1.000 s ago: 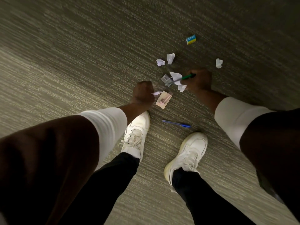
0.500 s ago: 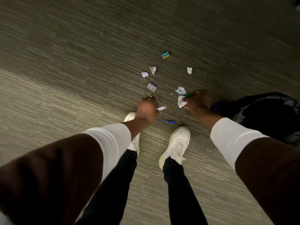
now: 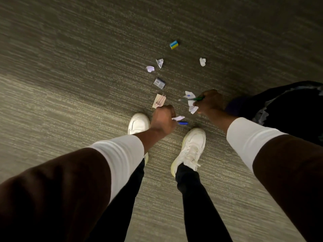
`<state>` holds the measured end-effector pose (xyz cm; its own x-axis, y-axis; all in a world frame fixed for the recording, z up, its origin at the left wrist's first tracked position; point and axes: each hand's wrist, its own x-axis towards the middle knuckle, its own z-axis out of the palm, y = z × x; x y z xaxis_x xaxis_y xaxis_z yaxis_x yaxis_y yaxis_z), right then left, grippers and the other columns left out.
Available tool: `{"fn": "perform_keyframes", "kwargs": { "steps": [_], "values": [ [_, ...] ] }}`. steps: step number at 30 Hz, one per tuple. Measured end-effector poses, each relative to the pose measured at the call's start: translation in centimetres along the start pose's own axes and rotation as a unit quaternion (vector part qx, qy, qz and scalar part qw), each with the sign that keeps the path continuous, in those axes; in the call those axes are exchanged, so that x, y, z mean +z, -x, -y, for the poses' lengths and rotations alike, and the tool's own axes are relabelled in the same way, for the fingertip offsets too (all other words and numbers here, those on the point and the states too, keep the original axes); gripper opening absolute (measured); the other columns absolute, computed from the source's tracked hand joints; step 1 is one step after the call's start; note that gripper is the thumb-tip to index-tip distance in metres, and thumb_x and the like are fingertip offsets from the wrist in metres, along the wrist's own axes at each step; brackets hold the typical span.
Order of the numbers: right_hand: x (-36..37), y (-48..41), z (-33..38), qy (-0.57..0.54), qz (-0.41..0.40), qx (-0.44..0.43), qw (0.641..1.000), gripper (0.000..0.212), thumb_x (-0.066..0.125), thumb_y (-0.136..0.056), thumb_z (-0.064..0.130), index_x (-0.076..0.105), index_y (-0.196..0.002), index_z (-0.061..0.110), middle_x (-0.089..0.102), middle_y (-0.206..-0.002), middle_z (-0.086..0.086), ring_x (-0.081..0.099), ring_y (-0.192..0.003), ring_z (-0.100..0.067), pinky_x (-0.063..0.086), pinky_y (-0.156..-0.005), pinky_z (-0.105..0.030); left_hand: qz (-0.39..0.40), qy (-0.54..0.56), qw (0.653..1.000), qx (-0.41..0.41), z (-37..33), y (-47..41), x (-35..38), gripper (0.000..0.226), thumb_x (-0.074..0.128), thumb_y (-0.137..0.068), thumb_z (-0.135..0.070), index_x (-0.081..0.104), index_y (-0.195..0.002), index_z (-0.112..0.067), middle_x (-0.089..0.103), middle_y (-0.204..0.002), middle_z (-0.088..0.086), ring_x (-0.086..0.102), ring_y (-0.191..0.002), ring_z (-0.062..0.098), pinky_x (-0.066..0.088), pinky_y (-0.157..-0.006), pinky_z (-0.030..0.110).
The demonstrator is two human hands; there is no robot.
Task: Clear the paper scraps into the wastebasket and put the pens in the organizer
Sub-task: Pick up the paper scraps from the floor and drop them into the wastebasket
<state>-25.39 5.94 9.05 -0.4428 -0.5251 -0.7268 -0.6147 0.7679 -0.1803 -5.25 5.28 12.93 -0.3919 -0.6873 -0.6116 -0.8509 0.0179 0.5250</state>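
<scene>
I stand over a grey carpet. My left hand is closed on a small white paper scrap. My right hand grips a green pen together with white paper scraps. A blue pen lies on the carpet between my shoes, partly hidden by my left hand. Loose scraps stay on the floor: a beige slip, a grey folded piece, two white bits and one at the right.
A blue and yellow eraser-like block lies farther out. A dark bag-lined bin sits at the right edge behind my right arm. My white shoes stand below the hands.
Both hands rose from the floor with what they hold as I straightened up. The view pulled back and the dark bin came into sight at the right.
</scene>
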Motion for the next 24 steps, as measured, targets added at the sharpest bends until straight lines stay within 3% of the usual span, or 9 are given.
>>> {"fn": "perform_keyframes", "kwargs": {
  "steps": [7,11,15,19,24],
  "values": [
    [5.8,-4.5,1.9,-0.025,-0.022,-0.003,0.999,0.056,0.087,-0.084,0.034,0.072,-0.126,0.001,0.072,-0.131,-0.016,0.07,-0.121,-0.032,0.059,-0.097,-0.038,-0.014,-0.006,0.999,-0.037,6.4,-1.5,1.5,0.018,0.079,-0.086,-0.024,0.075,-0.085,-0.006,0.079,-0.089,0.011,0.074,-0.087,0.031,0.058,-0.077,0.037],
    [7.7,-5.3,3.0,-0.002,-0.025,-0.02,0.999,0.062,0.082,-0.088,0.039,0.066,-0.134,0.0,0.068,-0.138,-0.018,0.067,-0.127,-0.033,0.058,-0.103,-0.044,-0.023,0.006,0.998,-0.064,8.8,-1.8,1.4,0.035,0.082,-0.087,-0.037,0.075,-0.075,-0.006,0.078,-0.078,0.011,0.073,-0.074,0.028,0.057,-0.07,0.035],
    [8.6,-5.2,3.6,0.04,-0.027,-0.024,0.999,0.052,0.078,-0.092,0.034,0.067,-0.133,0.003,0.069,-0.137,-0.015,0.066,-0.127,-0.032,0.058,-0.101,-0.041,-0.008,-0.001,0.998,-0.07,9.6,-1.7,1.0,0.02,0.081,-0.083,-0.025,0.076,-0.08,-0.007,0.079,-0.084,0.011,0.074,-0.079,0.03,0.058,-0.071,0.037],
    [9.0,-5.3,4.0,0.0,0.001,-0.005,1.0,0.039,0.077,-0.093,0.028,0.073,-0.126,0.007,0.073,-0.132,-0.013,0.071,-0.121,-0.03,0.06,-0.098,-0.039,0.003,-0.037,0.998,-0.057,9.2,-1.9,0.6,0.012,0.08,-0.085,-0.022,0.076,-0.086,-0.011,0.08,-0.091,0.009,0.074,-0.084,0.028,0.058,-0.076,0.035],
    [9.5,-4.3,4.5,0.063,-0.016,-0.023,0.998,0.046,0.079,-0.092,0.028,0.069,-0.129,0.002,0.071,-0.133,-0.017,0.07,-0.121,-0.033,0.061,-0.095,-0.038,0.012,-0.043,0.998,-0.053,8.8,-2.0,0.7,0.018,0.079,-0.088,-0.028,0.074,-0.091,-0.011,0.078,-0.094,0.008,0.073,-0.088,0.029,0.057,-0.082,0.036]
  ]
}}
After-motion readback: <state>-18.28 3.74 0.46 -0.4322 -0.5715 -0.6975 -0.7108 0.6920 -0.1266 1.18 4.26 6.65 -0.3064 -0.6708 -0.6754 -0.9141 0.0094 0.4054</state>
